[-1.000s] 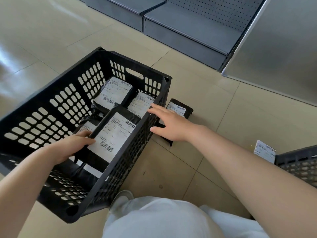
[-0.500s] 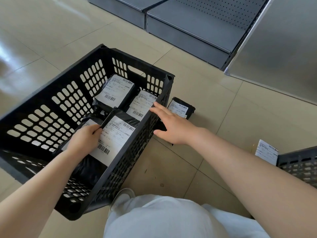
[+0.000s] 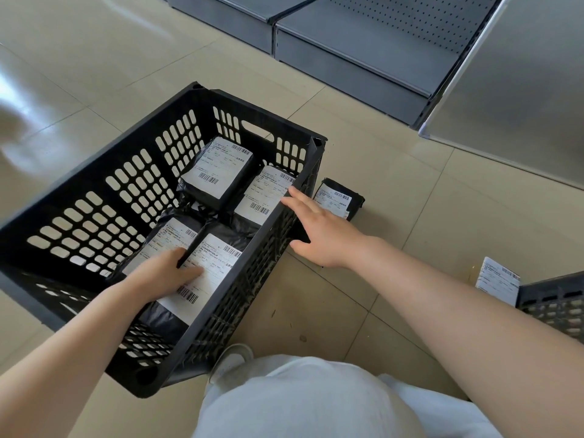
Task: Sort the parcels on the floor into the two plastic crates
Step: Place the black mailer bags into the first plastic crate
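A black plastic crate stands on the tiled floor in front of me. Inside lie several black parcels with white labels, two at the far end and one at near left. My left hand grips the near-right parcel, which lies almost flat on the crate floor. My right hand is open with fingers spread, resting at the crate's right rim. Just beyond it a black parcel lies on the floor. The second crate shows at the right edge, a labelled parcel against it.
Grey metal shelving bases run along the back, and a grey metal panel stands at the right. My knee in light trousers and a shoe are close to the crate's near corner.
My left hand has lowered the tilted parcel down and forward until it lies nearly flat in the crate. My right hand has stayed at the crate's rim.
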Action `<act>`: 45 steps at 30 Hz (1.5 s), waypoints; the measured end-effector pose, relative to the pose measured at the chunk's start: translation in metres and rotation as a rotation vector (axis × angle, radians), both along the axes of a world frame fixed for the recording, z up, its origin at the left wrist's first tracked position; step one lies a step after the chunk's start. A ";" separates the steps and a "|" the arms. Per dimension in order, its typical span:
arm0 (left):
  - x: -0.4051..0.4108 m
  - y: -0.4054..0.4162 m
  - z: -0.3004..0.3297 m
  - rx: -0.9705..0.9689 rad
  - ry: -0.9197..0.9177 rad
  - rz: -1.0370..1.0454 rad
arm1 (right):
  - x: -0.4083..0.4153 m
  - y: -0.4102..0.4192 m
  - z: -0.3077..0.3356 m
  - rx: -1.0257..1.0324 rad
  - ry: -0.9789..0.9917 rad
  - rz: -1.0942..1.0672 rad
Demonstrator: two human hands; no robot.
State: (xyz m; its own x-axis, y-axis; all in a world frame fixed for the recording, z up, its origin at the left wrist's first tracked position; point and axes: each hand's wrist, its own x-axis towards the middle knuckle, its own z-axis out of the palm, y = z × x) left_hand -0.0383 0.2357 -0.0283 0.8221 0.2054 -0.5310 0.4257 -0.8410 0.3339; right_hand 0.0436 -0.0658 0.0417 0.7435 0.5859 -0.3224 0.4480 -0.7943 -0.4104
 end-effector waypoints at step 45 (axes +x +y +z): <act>0.101 -0.212 0.051 -0.182 -0.346 -0.490 | 0.024 -0.129 -0.061 -0.230 0.208 -0.524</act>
